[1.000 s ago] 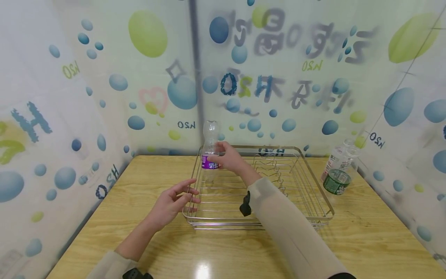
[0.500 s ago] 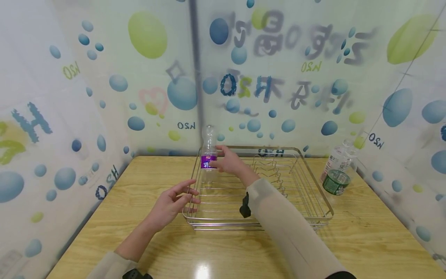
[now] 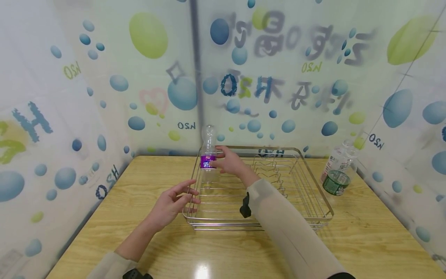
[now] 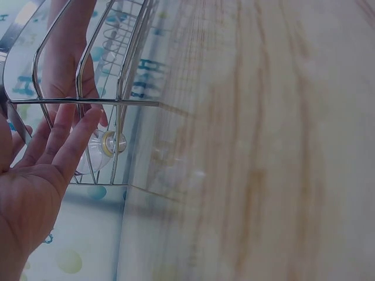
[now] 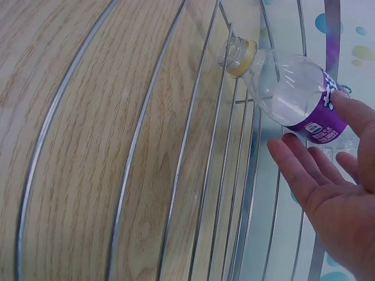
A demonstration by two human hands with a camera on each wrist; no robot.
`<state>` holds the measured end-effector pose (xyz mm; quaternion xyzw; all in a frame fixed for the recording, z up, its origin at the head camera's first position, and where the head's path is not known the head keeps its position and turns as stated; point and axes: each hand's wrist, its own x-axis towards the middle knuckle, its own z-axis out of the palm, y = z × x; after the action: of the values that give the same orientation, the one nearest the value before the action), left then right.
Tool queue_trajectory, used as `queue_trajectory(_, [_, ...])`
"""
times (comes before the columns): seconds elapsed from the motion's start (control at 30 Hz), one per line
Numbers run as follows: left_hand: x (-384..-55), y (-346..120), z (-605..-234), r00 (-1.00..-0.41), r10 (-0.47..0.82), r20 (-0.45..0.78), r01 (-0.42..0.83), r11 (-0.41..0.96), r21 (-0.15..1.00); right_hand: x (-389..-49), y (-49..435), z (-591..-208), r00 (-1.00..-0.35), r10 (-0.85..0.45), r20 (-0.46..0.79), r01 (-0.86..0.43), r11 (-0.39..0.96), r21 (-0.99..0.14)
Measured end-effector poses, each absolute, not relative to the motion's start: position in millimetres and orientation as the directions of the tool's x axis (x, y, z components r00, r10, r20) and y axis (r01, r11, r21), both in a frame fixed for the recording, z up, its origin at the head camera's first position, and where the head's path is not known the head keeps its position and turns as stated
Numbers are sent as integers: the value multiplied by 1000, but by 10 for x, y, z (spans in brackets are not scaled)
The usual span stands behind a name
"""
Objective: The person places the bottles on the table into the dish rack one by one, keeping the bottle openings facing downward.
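Note:
A clear plastic bottle [image 3: 209, 139] with a purple label stands upside down in the far left corner of a metal wire rack [image 3: 244, 224]. Its capless neck with a yellow ring [image 5: 243, 58] points down at the rack's wires in the right wrist view. My right hand [image 3: 231, 162] is beside the bottle, its thumb at the label. The other fingers [image 5: 293, 167] of that hand are loosely extended and spread off the bottle. At the rack's left side, my left hand [image 3: 168, 205] has its relaxed fingers at the side wires [image 4: 79, 88], holding nothing.
Two more clear bottles, one with a green label [image 3: 336, 182], one with a pale label [image 3: 327, 168], stand on the wooden table [image 3: 369, 232] right of the rack. A printed curtain [image 3: 296, 108] hangs behind the table and at both sides.
The bottle has gone down a little and slightly left with my right hand, then come to rest against the corner. My left hand has stayed in place.

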<state>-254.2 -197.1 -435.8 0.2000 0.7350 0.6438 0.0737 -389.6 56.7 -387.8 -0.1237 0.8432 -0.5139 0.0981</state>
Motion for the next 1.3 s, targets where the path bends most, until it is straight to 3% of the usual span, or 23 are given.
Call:
queue_trajectory(0.67, [-2544, -1966, -4354, -911, 387, 144, 195, 94, 976, -3883, 616, -3831, -960, -279, -22, -113, 460, -881])
queue_trajectory(0.93, [-2545, -1952, -4351, -913, 383, 144, 196, 101, 975, -3883, 700, -3671, -977, -196, 87, -160, 394, -905])
queue_trajectory(1.3, [-2541, -1950, -4349, -914, 380, 144, 188, 81, 979, -3623, 1012, -3105, -939, -244, 244, -301, 239, -923])
